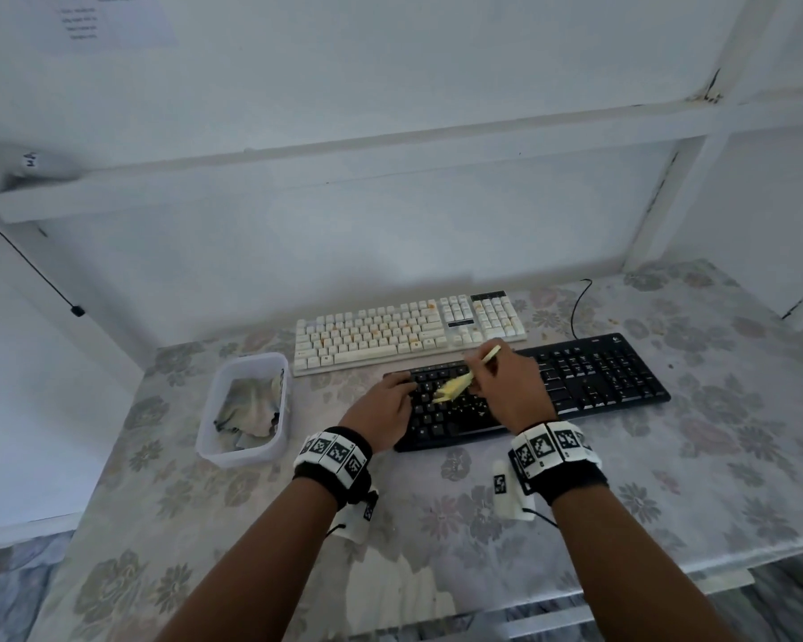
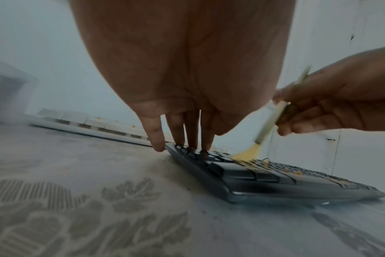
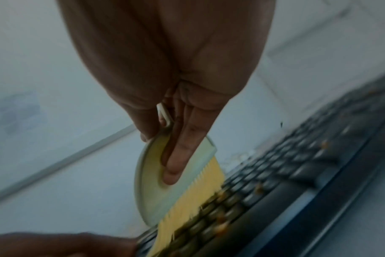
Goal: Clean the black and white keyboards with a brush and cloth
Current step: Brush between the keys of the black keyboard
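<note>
Right hand point(image 1: 506, 386) grips brush point(image 1: 455, 386); left hand point(image 1: 385, 405), fingers flat, steadies black keyboard point(image 1: 589, 382) (centre frame). Risk: hard strokes scatter crumbs.

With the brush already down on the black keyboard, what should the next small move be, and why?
Probably sweep the brush rightward along the black keyboard: orange crumbs lie between keys beside the bristles, and the left hand steadies the keyboard's left end.

Dim, bluish, flat light; no glare, shadows soft. Wrist views motion-blurred and grainy; head view edges bent, corners soft.
</note>
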